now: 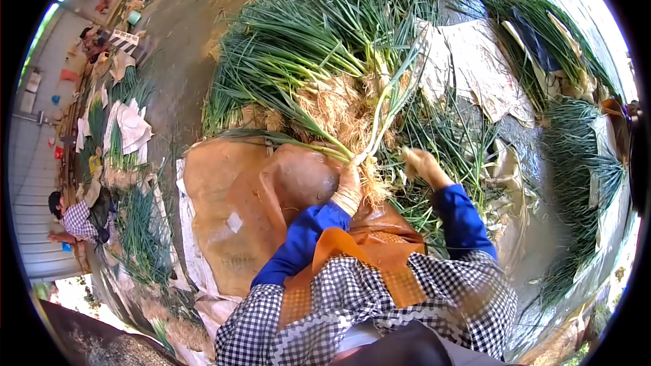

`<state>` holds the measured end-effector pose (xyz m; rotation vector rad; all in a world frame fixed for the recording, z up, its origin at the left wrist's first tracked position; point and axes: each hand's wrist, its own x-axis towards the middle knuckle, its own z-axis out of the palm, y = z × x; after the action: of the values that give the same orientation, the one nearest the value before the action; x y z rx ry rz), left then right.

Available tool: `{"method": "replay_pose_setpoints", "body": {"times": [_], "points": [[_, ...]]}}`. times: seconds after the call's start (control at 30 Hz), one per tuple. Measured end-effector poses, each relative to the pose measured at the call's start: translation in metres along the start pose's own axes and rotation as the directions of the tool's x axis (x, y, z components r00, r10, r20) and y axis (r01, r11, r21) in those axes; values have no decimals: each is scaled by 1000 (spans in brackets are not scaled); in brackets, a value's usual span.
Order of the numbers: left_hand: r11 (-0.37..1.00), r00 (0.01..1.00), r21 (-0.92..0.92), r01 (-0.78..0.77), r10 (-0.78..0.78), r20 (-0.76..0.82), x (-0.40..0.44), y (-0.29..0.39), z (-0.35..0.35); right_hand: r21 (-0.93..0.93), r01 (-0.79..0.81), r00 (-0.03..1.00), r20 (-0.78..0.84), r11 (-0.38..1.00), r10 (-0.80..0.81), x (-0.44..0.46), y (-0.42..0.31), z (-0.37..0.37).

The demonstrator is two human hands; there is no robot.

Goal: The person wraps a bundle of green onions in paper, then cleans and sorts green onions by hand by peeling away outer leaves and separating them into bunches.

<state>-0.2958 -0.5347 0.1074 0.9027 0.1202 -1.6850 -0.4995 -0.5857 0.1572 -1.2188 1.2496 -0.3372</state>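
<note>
My left hand (pixel 348 193), in a pale glove, is closed around a few green onions (pixel 374 132) near their root ends. Their green leaves fan out up and to the left and right, and the pale roots hang below the grip. Just to the right, my right hand (pixel 422 166) is raised over loose green leaves, apart from the onions; motion blur hides how its fingers are held. Beyond both hands lies a big heap of green onions (pixel 291 47), with a mass of straw-coloured roots (pixel 332 108) facing me.
An orange-brown apron (pixel 278 183) covers my lap. White sacking (pixel 475 61) lies right of the heap, and cast-off leaves (pixel 444 129) litter the floor. More onions (pixel 576 176) line the right side. At far left, a person in a checked top (pixel 80 222) sits by other bundles.
</note>
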Motion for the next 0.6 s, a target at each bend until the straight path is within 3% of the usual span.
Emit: {"method": "replay_pose_setpoints", "body": {"times": [0.03, 0.07, 0.13, 0.23, 0.27, 0.33, 0.37, 0.4, 0.43, 0.47, 0.5, 0.53, 0.6], "points": [[1000, 1000, 24, -15, 16, -22, 0, 1, 3, 305, 92, 996, -35, 948, -86, 31, 6, 7], [998, 999, 47, -29, 32, -45, -2, 1, 4, 443, 40, 999, -17, 896, -37, 61, 11, 14], [998, 999, 52, -27, 30, -45, -8, 3, 6, 784, -111, 994, 81, 611, 76, 108, 18, 35], [993, 984, -111, 43, -22, 177, -25, 15, 12, 628, 336, 941, -198, 702, -273, 114, -8, 43], [994, 995, -93, -57, 64, 72, -21, 12, 10, 549, 383, 924, -246, 743, -294, 86, -48, 39], [996, 995, 51, -68, 64, 77, -30, 18, 19, 619, 363, 924, -144, 696, -354, 82, -67, 30], [994, 999, 107, -38, 34, 39, -31, 18, 20, 658, 320, 914, -26, 682, -404, 83, -72, 26], [987, 1000, 160, -8, 8, 2, -32, 18, 22, 718, 266, 928, -11, 643, -372, 86, -78, 35], [996, 997, 50, 71, -71, 9, -21, 11, 13, 886, -3, 957, 137, 464, -255, 94, -76, 39], [997, 998, 46, 68, -68, 12, -18, 10, 9, 937, -269, 934, 310, 223, -178, 108, -68, 44], [988, 984, -41, 147, -142, 108, -15, 9, 3, 912, -377, 806, 409, 163, -428, 124, -49, 47], [966, 958, -121, 230, -202, 204, -16, 11, 1, 907, -378, 725, 414, 184, -550, 123, -49, 54], [979, 977, -99, 178, -164, 136, -14, 6, -3, 935, -335, 728, 337, 120, -596, 137, -25, 68]]}}
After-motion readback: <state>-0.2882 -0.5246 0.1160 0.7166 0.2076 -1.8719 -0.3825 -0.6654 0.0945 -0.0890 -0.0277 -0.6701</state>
